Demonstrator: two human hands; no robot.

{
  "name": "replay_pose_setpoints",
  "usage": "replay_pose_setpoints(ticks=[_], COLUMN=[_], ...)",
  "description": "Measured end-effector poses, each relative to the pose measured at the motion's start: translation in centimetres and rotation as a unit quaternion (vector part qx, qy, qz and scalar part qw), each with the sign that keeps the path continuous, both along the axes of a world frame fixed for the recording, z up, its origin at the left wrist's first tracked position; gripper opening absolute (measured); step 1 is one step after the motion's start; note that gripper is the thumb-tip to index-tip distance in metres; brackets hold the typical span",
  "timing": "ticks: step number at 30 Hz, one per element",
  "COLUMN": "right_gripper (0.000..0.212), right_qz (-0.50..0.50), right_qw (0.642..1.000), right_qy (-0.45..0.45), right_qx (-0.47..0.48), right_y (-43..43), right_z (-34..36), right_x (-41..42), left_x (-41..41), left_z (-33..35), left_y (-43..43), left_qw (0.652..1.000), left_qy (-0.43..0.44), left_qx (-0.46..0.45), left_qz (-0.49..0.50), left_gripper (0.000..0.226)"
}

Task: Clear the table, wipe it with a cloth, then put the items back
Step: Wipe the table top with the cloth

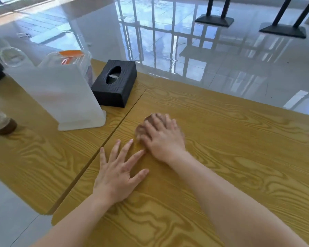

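Cloth point(141, 130) under right hand's point(165, 141) fingers point(152, 128) — flat on table point(239, 139).

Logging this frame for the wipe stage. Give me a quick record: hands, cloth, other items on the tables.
right hand: flat, pressing the brown cloth; blurred
left hand: flat on right table, fingers spread, holds nothing
cloth: on right table, near the seam
tissue box: black, on left table
white bag: upright, beside tissue box
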State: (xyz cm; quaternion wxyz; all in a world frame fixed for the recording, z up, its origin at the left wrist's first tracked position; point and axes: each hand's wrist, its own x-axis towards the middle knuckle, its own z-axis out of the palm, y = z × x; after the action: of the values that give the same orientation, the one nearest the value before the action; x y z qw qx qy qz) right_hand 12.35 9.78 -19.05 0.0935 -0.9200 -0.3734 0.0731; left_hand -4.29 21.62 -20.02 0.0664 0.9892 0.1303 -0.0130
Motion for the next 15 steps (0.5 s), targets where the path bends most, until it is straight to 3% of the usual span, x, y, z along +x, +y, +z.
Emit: replay_pose_setpoints(ticks=[3,6,9,11,15], right_gripper=[0.066,0.068,0.064,0.062,0.063], right_qz=[0.026,-0.141,-0.249,-0.230,-0.058], right_qw=[1.000,0.989,0.967,0.972,0.998], right_qy=[-0.013,-0.005,0.011,0.021,0.002], right_qx=[-0.002,-0.050,-0.055,-0.040,-0.026], right_y=[-4.7,-8.8,-6.0,-2.5,-1.3], right_z=[-0.6,-0.1,0.5,0.8,0.3], right_x=[-1.1,2.8,4.2,2.8,-1.9], left_x=[-0.5,-0.5,-0.2,-0.3,-0.5], left_z=[0.0,0.0,0.1,0.0,-0.2], left_y=[0.0,0.0,0.0,0.2,1.5], left_qw=[0.998,0.995,0.993,0.993,0.992], left_qy=[-0.043,-0.064,-0.074,-0.077,-0.086], left_qx=[-0.038,-0.079,-0.087,-0.085,-0.089], left_qz=[-0.018,-0.010,-0.006,-0.013,-0.029], left_gripper=[0.051,0.045,0.040,0.040,0.045])
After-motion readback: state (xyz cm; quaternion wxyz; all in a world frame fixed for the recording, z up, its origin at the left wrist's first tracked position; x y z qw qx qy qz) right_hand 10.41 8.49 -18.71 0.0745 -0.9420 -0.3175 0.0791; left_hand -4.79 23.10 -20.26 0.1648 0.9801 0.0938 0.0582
